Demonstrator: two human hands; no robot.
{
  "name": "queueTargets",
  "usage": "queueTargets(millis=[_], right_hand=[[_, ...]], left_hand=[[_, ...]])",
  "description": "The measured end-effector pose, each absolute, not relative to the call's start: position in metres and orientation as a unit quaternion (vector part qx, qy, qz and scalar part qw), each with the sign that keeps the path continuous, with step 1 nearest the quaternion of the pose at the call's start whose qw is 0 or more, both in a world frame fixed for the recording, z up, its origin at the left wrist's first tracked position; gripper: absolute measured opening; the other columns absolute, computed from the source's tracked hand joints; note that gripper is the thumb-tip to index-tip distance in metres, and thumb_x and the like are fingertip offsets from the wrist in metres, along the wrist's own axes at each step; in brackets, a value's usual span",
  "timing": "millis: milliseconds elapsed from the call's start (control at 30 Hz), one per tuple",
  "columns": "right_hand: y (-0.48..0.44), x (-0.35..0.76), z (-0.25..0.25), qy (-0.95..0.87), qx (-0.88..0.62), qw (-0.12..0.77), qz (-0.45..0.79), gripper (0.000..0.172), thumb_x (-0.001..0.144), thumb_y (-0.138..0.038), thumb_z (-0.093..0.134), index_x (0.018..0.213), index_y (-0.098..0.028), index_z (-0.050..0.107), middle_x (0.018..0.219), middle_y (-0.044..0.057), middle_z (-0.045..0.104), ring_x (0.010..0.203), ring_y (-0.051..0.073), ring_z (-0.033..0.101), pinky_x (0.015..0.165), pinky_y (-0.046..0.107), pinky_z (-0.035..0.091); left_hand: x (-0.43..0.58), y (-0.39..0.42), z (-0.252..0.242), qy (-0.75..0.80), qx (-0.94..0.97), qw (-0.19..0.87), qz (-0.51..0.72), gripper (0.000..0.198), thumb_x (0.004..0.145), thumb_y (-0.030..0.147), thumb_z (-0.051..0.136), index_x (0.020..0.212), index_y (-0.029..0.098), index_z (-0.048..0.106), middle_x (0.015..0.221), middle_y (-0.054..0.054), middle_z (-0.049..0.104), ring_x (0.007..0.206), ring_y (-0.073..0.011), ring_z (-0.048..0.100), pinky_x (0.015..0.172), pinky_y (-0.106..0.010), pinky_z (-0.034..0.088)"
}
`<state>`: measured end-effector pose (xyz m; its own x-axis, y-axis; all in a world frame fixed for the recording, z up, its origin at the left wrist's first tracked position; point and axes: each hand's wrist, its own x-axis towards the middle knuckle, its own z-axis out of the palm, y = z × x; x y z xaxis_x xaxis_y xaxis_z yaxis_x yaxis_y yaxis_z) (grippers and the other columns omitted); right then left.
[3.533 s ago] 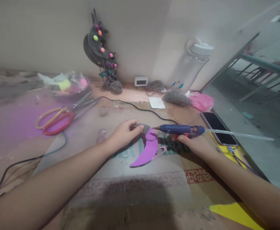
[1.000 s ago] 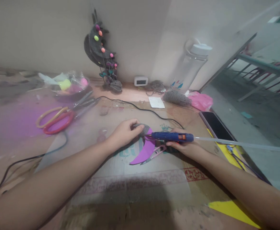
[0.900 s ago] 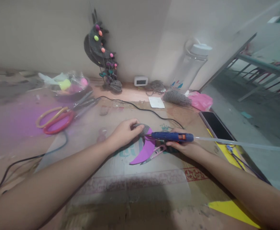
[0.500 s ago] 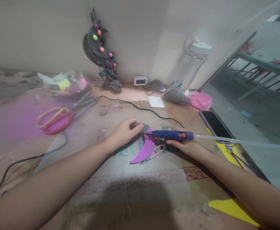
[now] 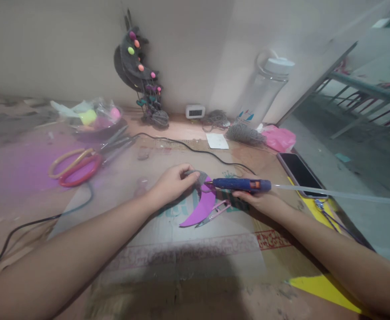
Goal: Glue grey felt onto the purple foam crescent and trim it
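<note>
Between my hands is a purple crescent (image 5: pixel 200 208), its upper end wrapped in grey yarn (image 5: pixel 200 177). My left hand (image 5: pixel 177 181) pinches that yarn-covered end between thumb and fingers. A blue hot glue gun (image 5: pixel 236 184) is in my right hand (image 5: pixel 256 198), with its tip at the crescent just beside the yarn; whether it touches I cannot tell. A long clear glue stick (image 5: pixel 331 194) sticks out of the gun's back. Small pink-handled thread snips (image 5: pixel 215 213) lie against the crescent's right edge. The fingers of my right hand are partly hidden by the gun.
Red-and-tan-handled scissors (image 5: pixel 81 168) lie left, near a bagged bowl of pompoms (image 5: pixel 97 121). A black cord (image 5: pixel 195 150) crosses the table. Behind stand a small clock (image 5: pixel 195 111), a yarn skein (image 5: pixel 244 134) and a clear bottle (image 5: pixel 264 95). A phone (image 5: pixel 302 174) rests at the right edge.
The glue gun has shifted very slightly right and up, so its tip sits a little higher on the crescent. My left hand keeps its hold, and the view has moved slightly.
</note>
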<state>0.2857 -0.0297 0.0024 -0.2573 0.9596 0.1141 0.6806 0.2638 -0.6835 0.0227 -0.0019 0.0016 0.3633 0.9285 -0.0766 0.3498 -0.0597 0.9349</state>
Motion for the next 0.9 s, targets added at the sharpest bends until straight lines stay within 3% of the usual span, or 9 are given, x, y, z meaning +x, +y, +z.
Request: queueTargets(millis=[533, 900], right_hand=[[-0.031, 0.276, 0.016, -0.721, -0.58, 0.276, 0.259, 0.027, 0.069, -0.05, 0.064, 0.066, -0.025, 0.054, 0.06, 0.0, 0.064, 0.058, 0.021, 0.061, 0.056, 0.033, 0.052], [-0.031, 0.279, 0.014, -0.715, -0.599, 0.27, 0.24, 0.021, 0.071, -0.048, 0.062, 0.071, -0.027, 0.059, 0.068, 0.001, 0.069, 0.068, 0.024, 0.067, 0.065, 0.036, 0.055]], left_hand=[[0.022, -0.001, 0.001, 0.482, 0.667, 0.488, 0.292, 0.03, 0.086, 0.048, 0.051, 0.074, 0.02, 0.051, 0.058, 0.005, 0.053, 0.046, -0.0096, 0.044, 0.042, -0.02, 0.029], [0.022, -0.001, -0.001, 0.473, 0.67, 0.489, 0.297, 0.031, 0.086, 0.049, 0.051, 0.074, 0.02, 0.051, 0.057, 0.004, 0.053, 0.047, -0.0107, 0.045, 0.044, -0.022, 0.031]])
